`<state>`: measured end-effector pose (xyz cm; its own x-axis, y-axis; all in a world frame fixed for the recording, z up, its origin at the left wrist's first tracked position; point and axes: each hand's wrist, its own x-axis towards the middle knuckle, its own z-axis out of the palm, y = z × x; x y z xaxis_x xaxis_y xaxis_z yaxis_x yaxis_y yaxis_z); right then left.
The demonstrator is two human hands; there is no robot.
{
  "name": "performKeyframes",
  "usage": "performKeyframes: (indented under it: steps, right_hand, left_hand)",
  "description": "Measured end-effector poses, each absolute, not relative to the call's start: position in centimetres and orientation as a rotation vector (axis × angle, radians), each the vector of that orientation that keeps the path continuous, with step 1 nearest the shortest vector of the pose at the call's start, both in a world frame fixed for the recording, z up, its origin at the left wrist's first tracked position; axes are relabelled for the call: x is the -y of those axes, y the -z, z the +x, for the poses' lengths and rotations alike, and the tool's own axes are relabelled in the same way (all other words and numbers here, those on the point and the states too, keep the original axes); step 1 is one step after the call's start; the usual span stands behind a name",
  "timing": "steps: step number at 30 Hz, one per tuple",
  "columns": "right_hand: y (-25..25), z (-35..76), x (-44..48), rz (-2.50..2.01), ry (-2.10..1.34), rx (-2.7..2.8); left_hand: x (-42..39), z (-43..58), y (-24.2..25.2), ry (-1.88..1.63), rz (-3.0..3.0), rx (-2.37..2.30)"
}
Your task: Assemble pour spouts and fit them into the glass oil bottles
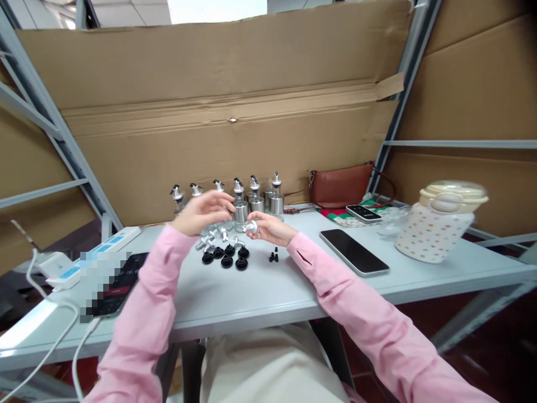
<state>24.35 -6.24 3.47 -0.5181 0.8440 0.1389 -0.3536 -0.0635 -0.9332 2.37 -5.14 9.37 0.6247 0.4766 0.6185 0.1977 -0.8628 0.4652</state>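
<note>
My right hand (272, 227) pinches a small silver pourer spout part (251, 226) above the middle of the table. To its left my left hand (205, 211) hovers with fingers stretched out and apart, holding nothing. Behind both hands stands a row of glass and steel oil bottles (240, 212) with pourer tops, some partly hidden by my left hand. Loose silver spout pieces (206, 240) lie below my left hand. Several black ribbed stoppers (227, 261) are grouped nearer to me. A few tiny black caps (272, 257) sit below my right hand.
At right lie a dark phone (354, 252), a smaller phone (363, 213), a brown bag (342, 187) and a dotted jug (436, 229). On the left are a power strip (107, 249), white cables and another phone (119, 288). Cardboard (235, 61) walls the table.
</note>
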Motion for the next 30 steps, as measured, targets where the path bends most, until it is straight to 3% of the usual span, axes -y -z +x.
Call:
performKeyframes:
  steps: [4,11,14,20,30]
  right_hand:
    - [-3.6,24.4,6.5,-0.581,-1.75,1.261]
    - [-3.6,25.2,6.3,-0.702,-1.749,1.33]
    - [-3.5,26.1,5.9,-0.804,-1.681,1.576]
    - [-3.5,29.9,4.4,-1.163,-1.215,2.078]
    - [-1.7,32.0,2.7,-1.352,-1.212,2.412]
  left_hand:
    - [4.4,5.1,-6.7,-1.021,2.67,-0.614]
    - [5.7,7.0,-3.2,-1.386,2.688,-0.552]
    - [6.3,7.4,-3.0,-1.392,2.851,-0.589]
    - [6.3,7.2,-3.0,-1.308,2.971,-0.844]
    - [6.6,7.2,-2.7,-1.689,2.873,-0.589]
